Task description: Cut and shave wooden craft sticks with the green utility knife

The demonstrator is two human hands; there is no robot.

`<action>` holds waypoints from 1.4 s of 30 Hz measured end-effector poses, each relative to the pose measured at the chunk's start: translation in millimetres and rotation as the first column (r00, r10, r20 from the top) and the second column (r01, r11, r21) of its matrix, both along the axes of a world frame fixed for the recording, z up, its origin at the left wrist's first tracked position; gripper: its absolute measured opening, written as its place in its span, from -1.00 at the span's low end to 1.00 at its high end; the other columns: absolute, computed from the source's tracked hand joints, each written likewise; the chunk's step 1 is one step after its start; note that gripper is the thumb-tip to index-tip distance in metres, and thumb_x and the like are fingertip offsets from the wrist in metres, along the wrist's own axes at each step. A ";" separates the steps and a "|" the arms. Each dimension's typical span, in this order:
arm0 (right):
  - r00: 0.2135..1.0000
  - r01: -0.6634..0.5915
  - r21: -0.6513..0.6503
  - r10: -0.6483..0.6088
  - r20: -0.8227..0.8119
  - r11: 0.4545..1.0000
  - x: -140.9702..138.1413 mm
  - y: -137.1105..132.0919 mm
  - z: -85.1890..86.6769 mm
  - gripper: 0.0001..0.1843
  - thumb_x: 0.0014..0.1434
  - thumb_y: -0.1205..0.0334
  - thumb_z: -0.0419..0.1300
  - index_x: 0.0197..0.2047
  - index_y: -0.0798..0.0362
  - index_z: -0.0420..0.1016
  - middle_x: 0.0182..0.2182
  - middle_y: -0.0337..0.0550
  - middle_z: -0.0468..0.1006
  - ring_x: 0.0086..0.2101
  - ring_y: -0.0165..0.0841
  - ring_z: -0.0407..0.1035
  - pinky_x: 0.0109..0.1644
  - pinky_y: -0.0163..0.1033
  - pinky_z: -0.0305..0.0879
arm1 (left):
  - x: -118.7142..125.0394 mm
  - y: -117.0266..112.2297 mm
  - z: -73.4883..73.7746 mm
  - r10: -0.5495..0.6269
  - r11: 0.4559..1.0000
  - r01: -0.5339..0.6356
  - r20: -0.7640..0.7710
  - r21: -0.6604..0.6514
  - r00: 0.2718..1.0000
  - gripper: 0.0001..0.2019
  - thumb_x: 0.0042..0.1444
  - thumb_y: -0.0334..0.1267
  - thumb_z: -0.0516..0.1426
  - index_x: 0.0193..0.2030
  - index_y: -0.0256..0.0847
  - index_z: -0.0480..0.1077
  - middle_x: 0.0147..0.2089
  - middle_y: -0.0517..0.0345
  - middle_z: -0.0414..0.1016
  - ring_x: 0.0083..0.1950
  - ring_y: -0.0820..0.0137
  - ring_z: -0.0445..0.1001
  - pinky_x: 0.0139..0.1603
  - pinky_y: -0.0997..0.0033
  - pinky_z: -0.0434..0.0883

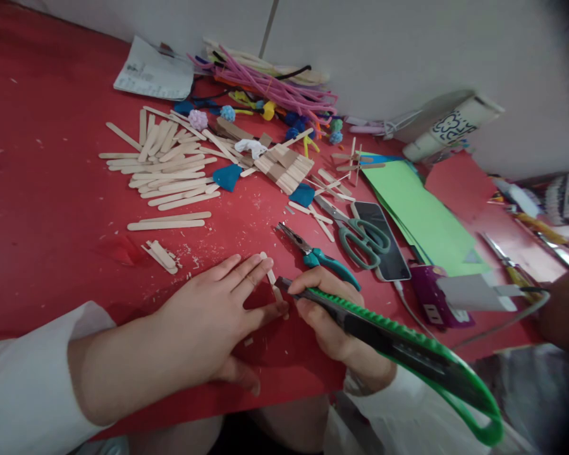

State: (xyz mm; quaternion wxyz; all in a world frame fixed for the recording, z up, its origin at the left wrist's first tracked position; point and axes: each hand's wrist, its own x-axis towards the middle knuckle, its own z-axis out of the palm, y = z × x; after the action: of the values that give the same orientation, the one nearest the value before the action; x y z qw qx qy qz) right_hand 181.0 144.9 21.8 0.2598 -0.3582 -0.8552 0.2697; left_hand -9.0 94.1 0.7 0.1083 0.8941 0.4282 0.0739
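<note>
My left hand [213, 316] holds a short wooden craft stick [272, 278] down against the red tabletop, with spread fingers pressing near its two ends. My right hand [334, 319] is closed around a green and black utility knife [398, 338]. The front tip of the knife meets the stick between my left fingers; the blade itself is hard to make out. Cut stick pieces [161, 256] and wood shavings lie beyond my left hand. Just past my right hand rest teal-handled pliers [329, 262].
A pile of craft sticks [171, 167] spreads at the back left. Pink pipe cleaners [275, 85] lie along the wall. Green-handled scissors [365, 243] overlap a phone [389, 253] at right, near green paper [417, 208] and a purple power block with a white charger [474, 294].
</note>
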 end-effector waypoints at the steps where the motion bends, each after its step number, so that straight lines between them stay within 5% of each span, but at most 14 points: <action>1: 1.000 -0.007 0.000 0.007 -0.002 1.000 -0.1 0.2 0.0 -0.86 0.01 0.39 -0.02 -0.42 0.00 0.31 -0.59 -0.33 0.42 -0.61 -0.47 0.28 -0.55 -0.35 0.17 | -0.1 0.1 0.0 0.000 1.000 0.000 0.000 -0.003 1.000 -0.15 -0.25 0.35 0.15 0.17 -0.08 0.30 0.33 -0.24 0.07 0.32 -0.04 0.10 0.25 0.01 0.08; 23: 0.992 -0.127 -0.041 0.127 0.010 0.991 -2.0 2.7 -6.0 -0.83 0.04 0.45 -0.04 -0.38 0.01 0.27 -0.59 -0.35 0.37 -0.63 -0.52 0.25 -0.55 -0.39 0.15 | 1.9 -0.7 1.9 0.009 1.000 -0.009 -0.007 -0.012 1.000 -0.09 -0.27 0.38 0.13 0.21 -0.09 0.25 0.33 -0.28 0.03 0.33 -0.07 0.06 0.23 0.00 0.11; 32: 0.996 -0.074 -0.142 0.068 -0.050 0.987 -4.8 2.2 -0.4 -0.86 0.03 0.43 -0.02 -0.43 0.01 0.26 -0.60 -0.36 0.34 -0.62 -0.51 0.23 -0.52 -0.38 0.17 | 2.6 -1.7 -1.4 0.017 0.999 -0.017 -0.015 0.044 1.000 -0.12 -0.26 0.40 0.11 0.20 0.00 0.25 0.36 -0.13 0.04 0.32 -0.02 0.09 0.27 0.05 0.03; 38: 0.986 -0.024 -0.278 -0.024 -0.168 0.960 -2.5 4.3 -11.5 -0.87 -0.01 0.41 -0.01 -0.43 0.01 0.30 -0.66 -0.40 0.30 -0.66 -0.53 0.18 -0.57 -0.40 0.12 | 1.6 -1.4 3.0 0.008 1.000 -0.007 -0.028 0.009 1.000 -0.15 -0.27 0.41 0.10 0.15 -0.04 0.33 0.35 -0.20 0.03 0.33 -0.07 0.07 0.24 0.02 0.10; 42: 0.982 0.007 -0.224 -0.049 -0.184 0.975 0.3 2.3 -15.1 -0.86 -0.01 0.39 0.00 -0.41 0.01 0.35 -0.61 -0.37 0.36 -0.63 -0.52 0.21 -0.54 -0.39 0.16 | 0.8 -0.3 5.3 0.003 1.000 -0.003 -0.038 -0.018 0.999 -0.15 -0.25 0.39 0.10 0.16 -0.04 0.31 0.35 -0.24 0.00 0.33 -0.08 0.06 0.23 -0.01 0.12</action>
State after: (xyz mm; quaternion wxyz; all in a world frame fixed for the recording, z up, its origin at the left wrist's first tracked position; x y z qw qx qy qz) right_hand 181.4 147.2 6.7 0.3018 -0.3700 -0.7861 0.3926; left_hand -8.2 93.8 6.0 0.1083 0.8937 0.4322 0.0532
